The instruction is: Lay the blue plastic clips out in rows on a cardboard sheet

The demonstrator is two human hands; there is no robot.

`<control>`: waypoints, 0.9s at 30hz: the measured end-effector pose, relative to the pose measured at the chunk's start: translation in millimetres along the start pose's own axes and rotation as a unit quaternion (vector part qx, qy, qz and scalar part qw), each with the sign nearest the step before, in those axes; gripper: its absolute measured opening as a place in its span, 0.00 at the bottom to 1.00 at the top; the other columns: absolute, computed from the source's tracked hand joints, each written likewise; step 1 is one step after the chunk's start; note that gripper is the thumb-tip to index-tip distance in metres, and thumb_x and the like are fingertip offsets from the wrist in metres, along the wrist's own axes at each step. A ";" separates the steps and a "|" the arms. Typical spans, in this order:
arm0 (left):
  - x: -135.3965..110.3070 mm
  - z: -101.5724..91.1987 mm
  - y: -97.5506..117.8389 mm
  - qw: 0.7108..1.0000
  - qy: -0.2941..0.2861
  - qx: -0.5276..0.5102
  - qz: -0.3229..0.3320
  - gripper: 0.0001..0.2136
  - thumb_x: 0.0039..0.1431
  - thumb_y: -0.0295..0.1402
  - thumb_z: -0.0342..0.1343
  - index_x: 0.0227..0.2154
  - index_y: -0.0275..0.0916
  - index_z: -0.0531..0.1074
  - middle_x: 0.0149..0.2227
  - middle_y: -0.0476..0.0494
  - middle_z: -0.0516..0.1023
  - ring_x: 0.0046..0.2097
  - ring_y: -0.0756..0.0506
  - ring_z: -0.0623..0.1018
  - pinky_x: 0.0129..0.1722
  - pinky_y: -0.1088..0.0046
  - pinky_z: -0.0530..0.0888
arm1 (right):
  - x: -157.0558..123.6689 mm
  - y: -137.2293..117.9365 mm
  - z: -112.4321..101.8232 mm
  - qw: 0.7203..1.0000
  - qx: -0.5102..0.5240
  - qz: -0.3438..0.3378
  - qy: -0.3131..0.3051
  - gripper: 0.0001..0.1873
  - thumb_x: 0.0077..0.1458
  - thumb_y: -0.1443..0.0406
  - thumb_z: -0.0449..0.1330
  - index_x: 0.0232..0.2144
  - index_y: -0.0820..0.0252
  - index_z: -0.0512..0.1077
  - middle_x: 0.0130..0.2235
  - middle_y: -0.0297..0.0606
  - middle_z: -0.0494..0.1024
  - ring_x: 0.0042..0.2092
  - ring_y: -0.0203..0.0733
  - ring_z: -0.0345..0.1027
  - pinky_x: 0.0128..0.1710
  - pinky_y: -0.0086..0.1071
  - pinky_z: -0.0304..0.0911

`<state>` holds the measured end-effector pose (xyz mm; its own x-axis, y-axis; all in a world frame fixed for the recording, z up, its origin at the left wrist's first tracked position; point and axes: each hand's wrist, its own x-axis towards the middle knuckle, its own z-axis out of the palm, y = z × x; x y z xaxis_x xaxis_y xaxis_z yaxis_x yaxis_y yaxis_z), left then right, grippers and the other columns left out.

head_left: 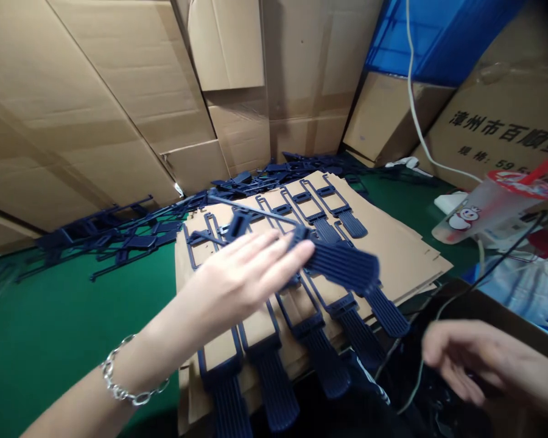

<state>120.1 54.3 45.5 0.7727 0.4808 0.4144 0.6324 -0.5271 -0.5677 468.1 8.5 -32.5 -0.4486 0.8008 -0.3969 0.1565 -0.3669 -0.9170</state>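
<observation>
My left hand (249,277), with a silver chain bracelet (128,372) on its wrist, is blurred over a stack of cardboard sheets (399,243). Its fingers hold the end of a dark blue ribbed plastic piece (342,264). Several similar blue frames with ribbed handles (322,377) lie in rows on the cardboard, some with cardboard showing through them. My right hand (486,362) hangs at the lower right with its fingers loosely apart, holding nothing I can see. A thin cable (438,319) runs close to its fingertips.
Loose blue plastic frames (114,237) are heaped on the green table surface (68,340) and behind the stack. Large cardboard boxes (119,103) form the back wall. A frosted plastic cup with a red straw (495,204) lies tilted at the right.
</observation>
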 end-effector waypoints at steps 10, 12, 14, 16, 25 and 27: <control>23.9 0.2 16.7 0.995 0.050 0.019 0.086 0.30 0.51 0.39 0.54 0.56 0.58 0.48 0.50 0.52 0.69 0.50 0.52 0.72 0.48 0.76 0.76 | 60.1 -61.5 38.6 0.994 -0.019 -0.100 -0.042 0.24 0.50 0.49 0.58 0.38 0.66 0.72 0.26 0.39 0.67 0.23 0.29 0.57 0.20 0.19 0.54; 10.1 -1.4 12.3 0.997 0.054 0.006 0.054 0.32 0.50 0.36 0.55 0.56 0.57 0.47 0.53 0.51 0.66 0.53 0.51 0.70 0.50 0.74 0.76 | 57.5 -56.3 31.5 0.995 0.000 -0.099 -0.015 0.25 0.50 0.49 0.59 0.38 0.66 0.70 0.25 0.38 0.66 0.22 0.28 0.56 0.19 0.19 0.53; -13.0 -2.4 6.5 0.999 0.047 -0.018 -0.009 0.36 0.48 0.30 0.57 0.57 0.53 0.44 0.56 0.46 0.62 0.57 0.48 0.66 0.55 0.67 0.73 | 52.1 -45.5 17.1 0.993 0.035 -0.088 0.064 0.27 0.47 0.47 0.60 0.37 0.66 0.68 0.25 0.38 0.66 0.21 0.28 0.54 0.17 0.19 0.51; -43.6 -2.7 2.5 0.995 0.056 -0.040 -0.075 0.42 0.44 0.24 0.59 0.59 0.43 0.41 0.56 0.39 0.61 0.57 0.46 0.66 0.56 0.65 0.71 | 44.7 -31.3 0.3 0.980 0.074 -0.063 0.173 0.29 0.41 0.46 0.63 0.35 0.65 0.65 0.24 0.37 0.65 0.20 0.28 0.53 0.17 0.20 0.50; -150.7 -8.9 39.0 0.728 -0.116 -0.134 -0.662 0.16 0.53 0.46 0.43 0.45 0.57 0.66 0.42 0.60 0.74 0.46 0.51 0.74 0.20 0.82 0.69 | 19.9 31.9 -38.7 0.937 0.131 0.080 0.313 0.33 0.32 0.44 0.66 0.29 0.60 0.58 0.20 0.34 0.59 0.23 0.31 0.51 0.19 0.22 0.51; -158.1 -3.4 44.6 0.670 -0.146 -0.164 -0.709 0.17 0.52 0.47 0.43 0.43 0.54 0.68 0.40 0.58 0.75 0.44 0.52 0.75 0.15 0.86 0.62 | 18.2 38.4 -39.2 0.940 0.123 0.091 0.305 0.33 0.34 0.44 0.65 0.31 0.60 0.58 0.20 0.34 0.59 0.23 0.31 0.51 0.19 0.22 0.51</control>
<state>26.3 -47.6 -42.9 -0.6310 0.7529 0.1870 0.7343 0.5021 0.4568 500.5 27.5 -76.5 0.1653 0.8085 -0.5649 -0.0606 -0.5633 -0.8240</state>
